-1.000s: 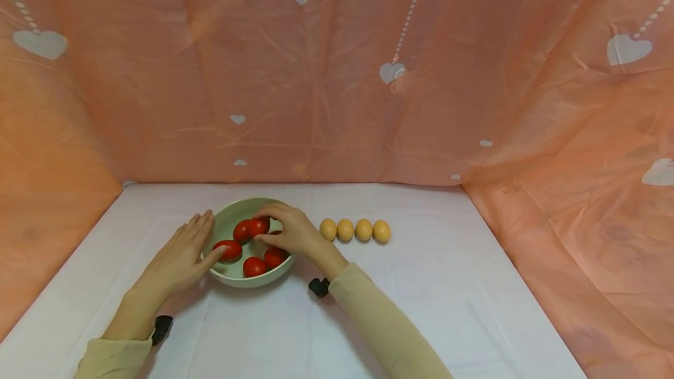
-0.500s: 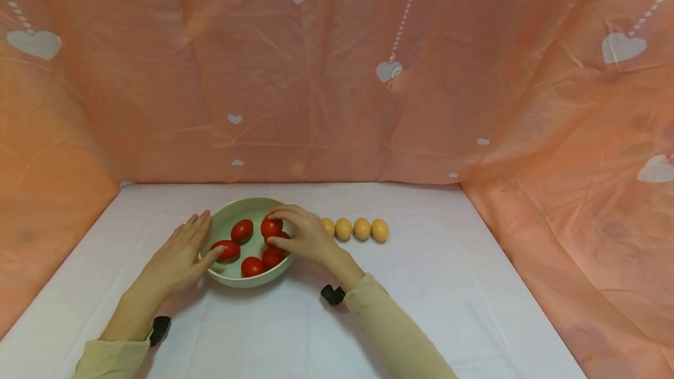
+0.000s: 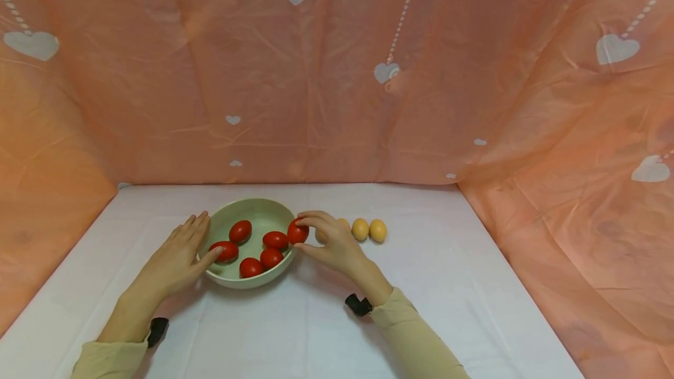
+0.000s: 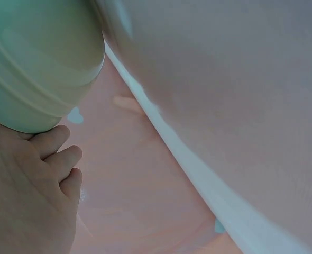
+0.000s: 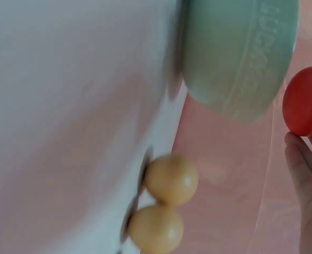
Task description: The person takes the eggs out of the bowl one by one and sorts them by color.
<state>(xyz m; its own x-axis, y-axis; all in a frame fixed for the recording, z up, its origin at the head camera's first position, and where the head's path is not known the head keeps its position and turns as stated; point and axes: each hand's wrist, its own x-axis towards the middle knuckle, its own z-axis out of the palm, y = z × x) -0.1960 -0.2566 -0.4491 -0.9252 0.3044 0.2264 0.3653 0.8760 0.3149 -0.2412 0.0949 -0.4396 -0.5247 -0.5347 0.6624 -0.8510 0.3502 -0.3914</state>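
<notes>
A pale green bowl (image 3: pixel 243 283) stands on the table with several red eggs (image 3: pixel 251 267) inside. My left hand (image 3: pixel 174 262) holds its left side, thumb reaching over the rim close to one egg and fingers along the outer wall. In the left wrist view those fingers (image 4: pixel 66 159) lie against the bowl's outside. My right hand (image 3: pixel 337 245) pinches another red egg (image 5: pixel 303 101) between thumb and fingertips at the bowl's right rim. Behind that hand runs a row of yellow eggs (image 3: pixel 378 231), partly hidden by it.
A white cloth (image 3: pixel 447 285) covers the table. Orange sheeting (image 3: pixel 337 104) printed with hearts rises behind and at both sides. In the right wrist view two yellow eggs (image 5: pixel 172 179) sit on the cloth near the bowl's outer wall.
My right hand has moved rightward from inside the bowl to its right rim, bringing a red egg along. It now covers part of the yellow row. The left hand stays at the bowl.
</notes>
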